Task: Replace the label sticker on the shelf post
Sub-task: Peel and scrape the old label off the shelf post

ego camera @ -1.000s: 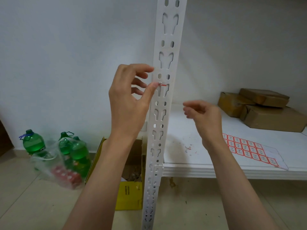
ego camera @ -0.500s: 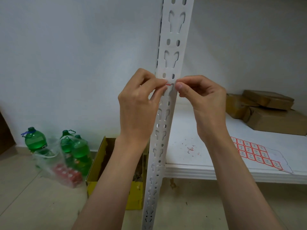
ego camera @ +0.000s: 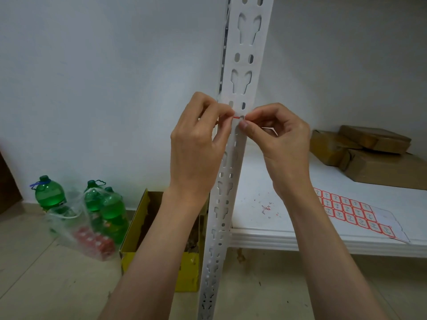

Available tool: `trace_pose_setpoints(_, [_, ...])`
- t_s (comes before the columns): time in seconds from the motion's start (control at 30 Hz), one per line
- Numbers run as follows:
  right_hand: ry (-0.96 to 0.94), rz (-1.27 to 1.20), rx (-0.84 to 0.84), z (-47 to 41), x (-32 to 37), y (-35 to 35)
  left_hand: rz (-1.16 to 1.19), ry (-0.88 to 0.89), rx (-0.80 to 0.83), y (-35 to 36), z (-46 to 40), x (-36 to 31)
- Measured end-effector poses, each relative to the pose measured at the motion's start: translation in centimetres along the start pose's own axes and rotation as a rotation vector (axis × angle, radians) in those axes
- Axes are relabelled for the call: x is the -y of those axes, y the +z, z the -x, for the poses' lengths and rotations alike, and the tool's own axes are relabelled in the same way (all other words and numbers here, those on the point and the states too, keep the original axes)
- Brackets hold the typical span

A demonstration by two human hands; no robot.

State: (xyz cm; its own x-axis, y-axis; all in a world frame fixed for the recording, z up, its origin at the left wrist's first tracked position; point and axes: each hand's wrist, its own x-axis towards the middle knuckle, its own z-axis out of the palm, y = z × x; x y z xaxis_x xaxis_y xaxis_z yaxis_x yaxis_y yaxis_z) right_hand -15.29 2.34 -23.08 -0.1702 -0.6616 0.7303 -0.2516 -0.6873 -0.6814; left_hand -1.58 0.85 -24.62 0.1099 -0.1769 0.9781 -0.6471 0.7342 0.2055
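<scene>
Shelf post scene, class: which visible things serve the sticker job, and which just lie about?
Job: white slotted metal shelf post; red-edged label sticker; left hand; right hand; red-and-white sticker sheet.
Idle: green plastic bottles; brown cardboard parcels; yellow cardboard box.

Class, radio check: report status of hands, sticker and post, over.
Both hands, left and right, pinching small red-edged label sticker at white slotted metal shelf post. Sticker mostly hidden by fingertips. Nothing in the way.

Upright white perforated metal shelf post (ego camera: 240, 158): centre, at front left corner of white shelf board (ego camera: 300, 236). On board: red-and-white sticker sheet (ego camera: 351, 211) near front edge, brown cardboard parcels (ego camera: 369, 155) stacked behind it. On floor left of post: open yellow cardboard box (ego camera: 159, 250); farther left, green plastic bottles (ego camera: 99, 204).
</scene>
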Motion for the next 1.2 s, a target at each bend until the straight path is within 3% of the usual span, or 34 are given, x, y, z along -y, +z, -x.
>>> trace_pose_setpoints(0.27, [0.056,-0.17,0.073,0.1,-0.2,-0.4,-0.025,-0.104,0.089,0.4,0.2,-0.3])
trace_pose_setpoints(0.6, [0.118,-0.3,0.163,0.1,-0.3,-0.8,0.126,0.022,0.088,-0.4,-0.9,-1.1])
trace_pose_setpoints(0.93, [0.085,-0.146,0.116,-0.1,0.1,-0.8,0.174,-0.125,0.102,-0.6,-1.0,-1.1])
trace_pose_setpoints(1.2, [-0.266,0.276,-0.106,-0.2,-0.1,1.9,0.248,-0.311,-0.003,-1.5,-1.2,0.0])
